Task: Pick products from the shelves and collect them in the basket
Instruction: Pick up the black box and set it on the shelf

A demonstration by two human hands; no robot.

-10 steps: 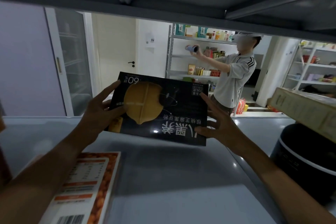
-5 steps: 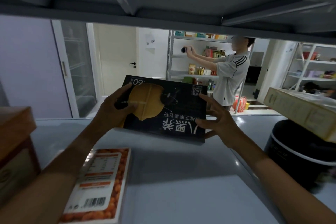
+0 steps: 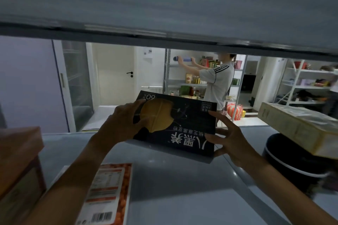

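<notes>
Black box (image 3: 184,124) tilted above grey shelf (image 3: 173,188), gripped between left hand (image 3: 120,122) and right hand (image 3: 230,140)

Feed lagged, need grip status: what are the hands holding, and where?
Both hold the black box: left hand on its left end, right hand on its right edge.

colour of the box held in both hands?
Black box with a golden-yellow round graphic and white lettering; head view.
</notes>
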